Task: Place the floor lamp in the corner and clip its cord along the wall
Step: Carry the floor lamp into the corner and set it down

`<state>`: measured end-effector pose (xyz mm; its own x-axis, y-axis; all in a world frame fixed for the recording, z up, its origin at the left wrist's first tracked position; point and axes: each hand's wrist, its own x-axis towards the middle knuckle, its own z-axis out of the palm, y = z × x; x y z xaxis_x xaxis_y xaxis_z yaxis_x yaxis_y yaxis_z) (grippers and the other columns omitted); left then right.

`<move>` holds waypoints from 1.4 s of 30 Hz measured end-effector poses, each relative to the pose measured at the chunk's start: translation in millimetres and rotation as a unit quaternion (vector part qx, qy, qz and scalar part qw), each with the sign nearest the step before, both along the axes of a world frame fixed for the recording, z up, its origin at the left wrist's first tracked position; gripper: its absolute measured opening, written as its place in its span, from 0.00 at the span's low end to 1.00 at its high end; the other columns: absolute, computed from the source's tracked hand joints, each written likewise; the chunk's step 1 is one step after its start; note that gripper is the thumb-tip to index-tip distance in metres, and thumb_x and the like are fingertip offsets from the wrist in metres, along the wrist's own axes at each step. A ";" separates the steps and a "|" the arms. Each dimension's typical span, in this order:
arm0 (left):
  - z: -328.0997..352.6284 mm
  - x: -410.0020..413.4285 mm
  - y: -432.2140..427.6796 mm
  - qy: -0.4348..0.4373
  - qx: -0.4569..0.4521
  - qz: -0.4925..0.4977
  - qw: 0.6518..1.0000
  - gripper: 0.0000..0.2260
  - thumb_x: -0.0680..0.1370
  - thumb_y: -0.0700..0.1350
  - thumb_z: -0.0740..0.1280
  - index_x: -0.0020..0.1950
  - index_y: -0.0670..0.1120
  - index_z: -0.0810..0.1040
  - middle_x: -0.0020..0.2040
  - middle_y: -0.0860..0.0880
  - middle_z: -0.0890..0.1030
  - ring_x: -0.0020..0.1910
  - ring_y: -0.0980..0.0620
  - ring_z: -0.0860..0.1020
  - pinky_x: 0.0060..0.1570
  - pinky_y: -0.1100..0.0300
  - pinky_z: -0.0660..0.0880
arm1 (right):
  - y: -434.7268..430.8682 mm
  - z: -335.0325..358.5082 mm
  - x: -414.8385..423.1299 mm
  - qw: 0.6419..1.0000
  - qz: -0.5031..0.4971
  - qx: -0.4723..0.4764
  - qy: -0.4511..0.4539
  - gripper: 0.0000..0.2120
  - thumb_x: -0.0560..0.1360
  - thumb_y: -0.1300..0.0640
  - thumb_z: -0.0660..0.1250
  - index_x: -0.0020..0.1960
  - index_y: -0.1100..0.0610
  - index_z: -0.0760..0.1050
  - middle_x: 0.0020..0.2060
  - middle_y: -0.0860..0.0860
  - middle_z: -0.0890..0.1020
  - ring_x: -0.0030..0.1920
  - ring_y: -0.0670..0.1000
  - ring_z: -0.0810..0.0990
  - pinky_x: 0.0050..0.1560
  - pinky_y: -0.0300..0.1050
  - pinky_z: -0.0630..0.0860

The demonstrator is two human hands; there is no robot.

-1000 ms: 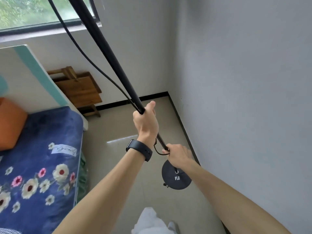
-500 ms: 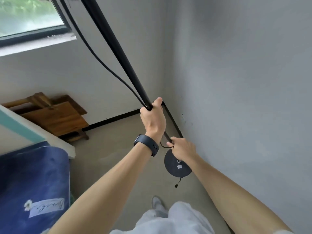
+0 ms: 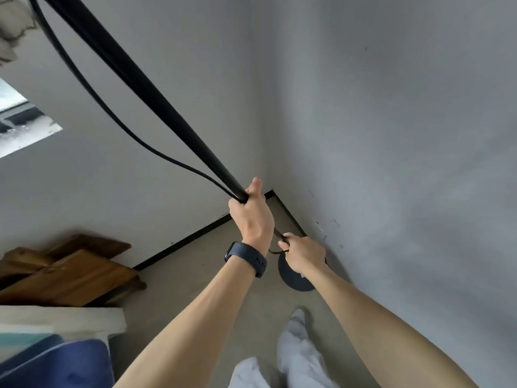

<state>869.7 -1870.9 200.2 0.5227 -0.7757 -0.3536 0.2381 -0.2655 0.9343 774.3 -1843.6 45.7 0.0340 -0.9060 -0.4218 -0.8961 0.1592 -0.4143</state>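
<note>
The black floor lamp pole slants from the top left down to the middle. My left hand, with a dark watch on the wrist, is closed around the pole and the black cord that hangs beside it. Lower down, my right hand grips the pole just above the round black base. The base is close to the right wall, short of the room corner; whether it touches the floor I cannot tell. The lamp head is out of view.
Folded wooden furniture leans on the back wall at the left. A bed end with white frame and blue cover sits at the lower left. A window ledge shows on the left. My leg and shoe stand on the grey floor below the base.
I have stepped closer to the corner; both hands carried the lamp forward and right, and its base now sits nearer the right wall. The bed has slid toward the lower left.
</note>
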 end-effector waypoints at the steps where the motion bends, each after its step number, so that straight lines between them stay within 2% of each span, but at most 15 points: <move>1: -9.5 0.5 -17.4 0.003 0.002 -0.002 1.000 0.16 0.78 0.44 0.65 0.36 0.46 0.61 0.29 0.50 0.61 0.26 0.53 0.58 0.32 0.58 0.63 | -16.3 -8.1 3.7 1.000 -0.008 0.008 -0.002 0.15 0.84 0.44 0.51 0.62 0.48 0.72 0.42 0.52 0.79 0.41 0.58 0.78 0.40 0.48 0.71; 4: -36.5 3.4 -67.0 -0.004 0.008 -0.014 1.000 0.19 0.79 0.43 0.65 0.35 0.47 0.56 0.29 0.50 0.59 0.26 0.54 0.57 0.31 0.59 0.62 | -64.2 -34.3 13.5 0.999 -0.027 0.021 -0.017 0.15 0.84 0.46 0.52 0.62 0.50 0.73 0.49 0.53 0.82 0.50 0.58 0.82 0.42 0.48 0.70; 7: -66.9 8.2 -113.3 -0.008 0.010 -0.027 1.000 0.20 0.79 0.41 0.65 0.36 0.47 0.53 0.26 0.52 0.57 0.24 0.55 0.55 0.26 0.63 0.61 | -111.4 -61.5 22.9 0.998 -0.043 0.014 -0.034 0.15 0.84 0.47 0.54 0.63 0.51 0.74 0.54 0.53 0.81 0.53 0.58 0.81 0.42 0.48 0.69; 11: -109.3 11.0 -168.5 -0.006 0.021 -0.035 0.999 0.19 0.79 0.42 0.66 0.34 0.48 0.59 0.23 0.55 0.60 0.22 0.56 0.58 0.24 0.64 0.63 | -162.8 -102.2 33.6 0.997 -0.062 0.012 -0.037 0.15 0.84 0.48 0.54 0.65 0.53 0.73 0.56 0.53 0.80 0.54 0.58 0.81 0.41 0.48 0.67; 14: -144.6 8.0 -201.7 -0.015 0.023 -0.051 0.998 0.19 0.76 0.44 0.67 0.32 0.48 0.58 0.27 0.52 0.58 0.28 0.48 0.55 0.30 0.59 0.64 | -194.0 -134.6 36.3 0.997 -0.073 0.018 -0.029 0.15 0.84 0.48 0.55 0.65 0.53 0.73 0.57 0.53 0.81 0.55 0.58 0.81 0.42 0.47 0.67; 16: -162.7 5.4 -215.9 -0.025 0.017 -0.071 0.997 0.20 0.73 0.46 0.66 0.30 0.49 0.54 0.32 0.47 0.54 0.35 0.44 0.53 0.32 0.54 0.58 | -209.9 -153.4 37.0 0.997 -0.074 0.025 -0.018 0.14 0.84 0.49 0.56 0.64 0.53 0.73 0.57 0.53 0.81 0.56 0.57 0.81 0.42 0.47 0.67; 18: -177.0 5.7 -226.1 -0.041 0.020 -0.086 0.995 0.21 0.71 0.47 0.65 0.28 0.51 0.54 0.31 0.48 0.55 0.34 0.45 0.53 0.34 0.52 0.56 | -221.1 -171.4 39.3 0.997 -0.079 0.024 -0.010 0.14 0.84 0.49 0.57 0.64 0.53 0.73 0.56 0.53 0.81 0.56 0.58 0.81 0.43 0.47 0.67; 21: -203.8 10.9 -242.3 -0.045 0.036 -0.084 0.995 0.17 0.75 0.48 0.67 0.31 0.48 0.62 0.31 0.50 0.62 0.28 0.51 0.60 0.34 0.57 0.65 | -235.3 -200.8 43.0 0.997 -0.070 0.007 -0.016 0.13 0.83 0.48 0.57 0.63 0.52 0.74 0.54 0.52 0.82 0.53 0.57 0.82 0.41 0.46 0.68; 25: -234.5 7.4 -252.7 -0.051 0.021 -0.081 0.995 0.14 0.76 0.48 0.67 0.37 0.46 0.65 0.31 0.50 0.66 0.27 0.53 0.64 0.29 0.58 0.65 | -248.9 -237.0 42.7 0.998 -0.059 -0.002 -0.004 0.13 0.83 0.47 0.58 0.62 0.52 0.74 0.49 0.52 0.82 0.42 0.54 0.78 0.38 0.46 0.69; 28: -258.8 3.7 -247.4 -0.053 0.010 -0.091 0.994 0.15 0.76 0.47 0.67 0.36 0.46 0.64 0.33 0.49 0.67 0.28 0.52 0.63 0.30 0.58 0.65 | -246.6 -270.3 41.8 0.999 -0.050 -0.004 -0.011 0.12 0.83 0.49 0.59 0.62 0.53 0.74 0.47 0.53 0.81 0.41 0.53 0.75 0.38 0.47 0.72; 31: -276.2 2.2 -250.6 -0.049 -0.030 -0.090 0.994 0.16 0.75 0.48 0.67 0.35 0.47 0.62 0.31 0.50 0.65 0.27 0.52 0.61 0.29 0.57 0.62 | -256.1 -293.3 39.6 0.998 -0.036 -0.031 -0.027 0.12 0.82 0.51 0.60 0.63 0.52 0.73 0.48 0.53 0.81 0.44 0.54 0.79 0.43 0.50 0.78; 33: -284.7 3.4 -258.9 -0.047 -0.052 -0.099 0.993 0.18 0.76 0.46 0.66 0.33 0.48 0.59 0.28 0.52 0.62 0.24 0.53 0.58 0.27 0.59 0.59 | -259.1 -307.9 40.0 0.998 -0.023 -0.052 -0.035 0.12 0.82 0.50 0.59 0.62 0.52 0.73 0.45 0.51 0.78 0.43 0.53 0.79 0.44 0.52 0.80; 37: -291.1 7.1 -271.3 -0.065 -0.107 -0.131 0.983 0.20 0.76 0.42 0.63 0.31 0.49 0.55 0.24 0.55 0.56 0.21 0.55 0.53 0.26 0.61 0.55 | -258.5 -335.4 36.9 0.989 -0.016 -0.135 -0.062 0.16 0.83 0.45 0.55 0.65 0.52 0.72 0.42 0.50 0.79 0.38 0.52 0.78 0.36 0.47 0.75; 40: -298.4 8.1 -275.5 -0.089 -0.140 -0.138 0.977 0.18 0.76 0.44 0.65 0.31 0.48 0.59 0.25 0.51 0.61 0.20 0.54 0.59 0.25 0.61 0.60 | -259.5 -348.4 37.2 0.978 -0.006 -0.196 -0.070 0.18 0.84 0.44 0.53 0.66 0.54 0.71 0.45 0.52 0.81 0.40 0.53 0.81 0.32 0.43 0.69; 42: -306.9 10.9 -272.0 -0.118 -0.174 -0.132 0.969 0.14 0.77 0.46 0.67 0.34 0.45 0.67 0.27 0.47 0.71 0.22 0.53 0.71 0.26 0.61 0.71 | -258.6 -356.3 39.2 0.972 -0.011 -0.214 -0.097 0.18 0.84 0.44 0.54 0.65 0.54 0.71 0.44 0.51 0.80 0.39 0.51 0.80 0.30 0.40 0.67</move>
<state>880.5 -2142.9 -106.8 0.3236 -0.9444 0.0586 -0.0275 0.0526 0.9982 813.5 -2102.2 -310.6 0.0530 -0.9986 0.0072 -0.7927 -0.0465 -0.6079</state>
